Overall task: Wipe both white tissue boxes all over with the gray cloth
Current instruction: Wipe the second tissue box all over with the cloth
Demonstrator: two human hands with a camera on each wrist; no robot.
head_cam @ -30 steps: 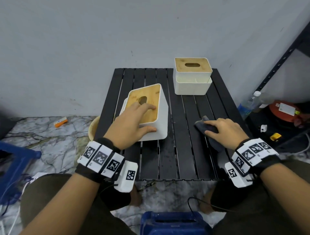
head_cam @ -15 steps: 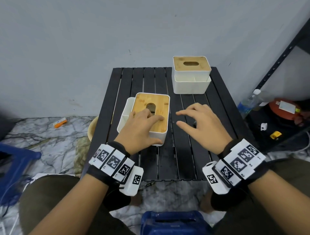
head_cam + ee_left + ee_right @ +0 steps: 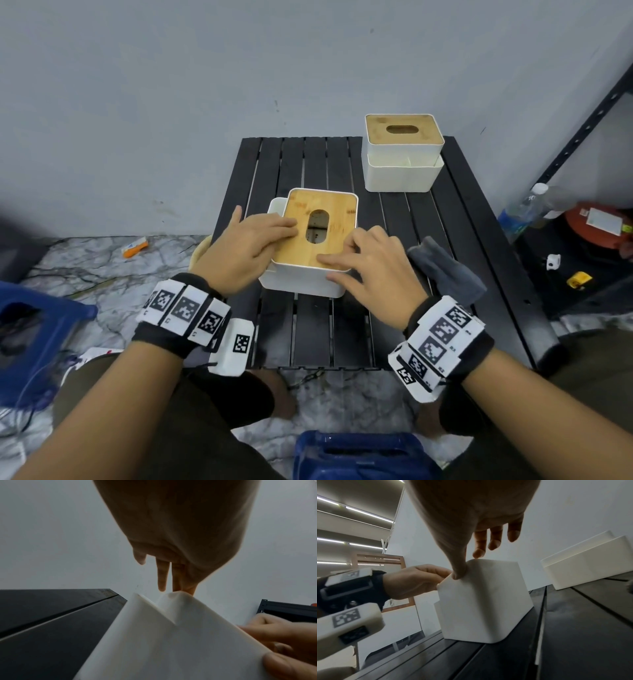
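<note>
Table (image 3: 308,329): black, slatted, set against gray wall; holds all task items.
Shelf frame (image 3: 582,116): black metal, R of table.
Stool (image 3: 30,346): blue, on marble floor, L of table.
Bottle (image 3: 520,212): clear plastic, on floor by shelf, next to an orange-red round item.
Near tissue box (image 3: 301,282): white body, wooden lid w/ oval slot, upright, front-centre of table; side tray on its L.
Far tissue box (image 3: 400,174): same type, back-R corner, well apart from near 1.
Cloth (image 3: 445,270): gray, crumpled, on table just R of near box, untouched.
Left hand (image 3: 245,250): fingers straight, flat on lid's L part.
Right hand (image 3: 373,270): fingers relaxed on lid's front-R corner, thumb on front wall; grasps nothing.
</note>
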